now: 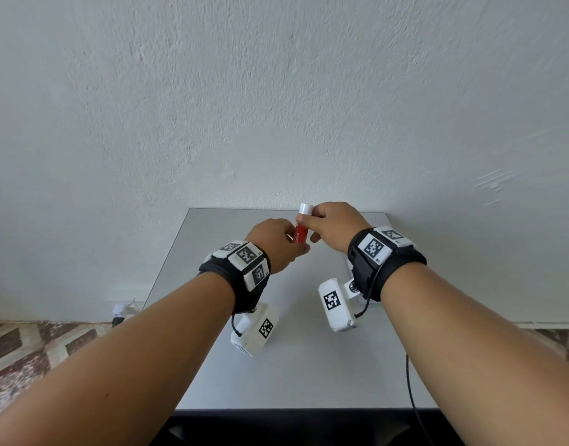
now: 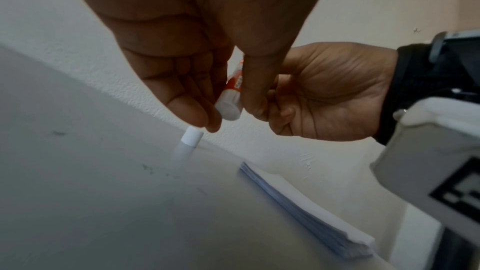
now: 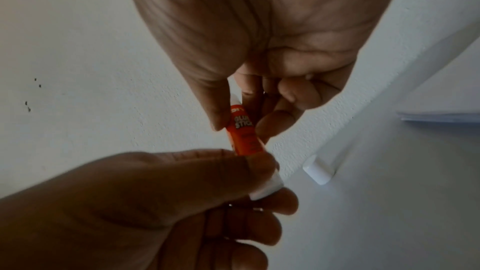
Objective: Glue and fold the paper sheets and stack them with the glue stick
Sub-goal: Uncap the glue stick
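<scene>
A red glue stick [image 1: 300, 234] is held upright above the back of the grey table [image 1: 276, 365], between both hands. My left hand [image 1: 296, 245] pinches its white bottom end [image 3: 267, 189] with thumb and fingers. My right hand [image 1: 309, 223] pinches the red body [image 3: 242, 130] higher up between thumb and forefinger. A white cap [image 2: 192, 139] stands alone on the table by the wall, also seen in the right wrist view [image 3: 317, 171]. A stack of white paper sheets [image 2: 311, 210] lies flat to the right, its edge showing in the right wrist view [image 3: 441, 117]. In the head view my right wrist hides the stack.
A white textured wall [image 1: 276, 107] rises directly behind the table's back edge. Patterned floor tiles [image 1: 35, 349] lie on both sides. A small white object [image 1: 122, 312] sits on the floor at the left. A black cable [image 1: 410, 391] hangs over the table's front right.
</scene>
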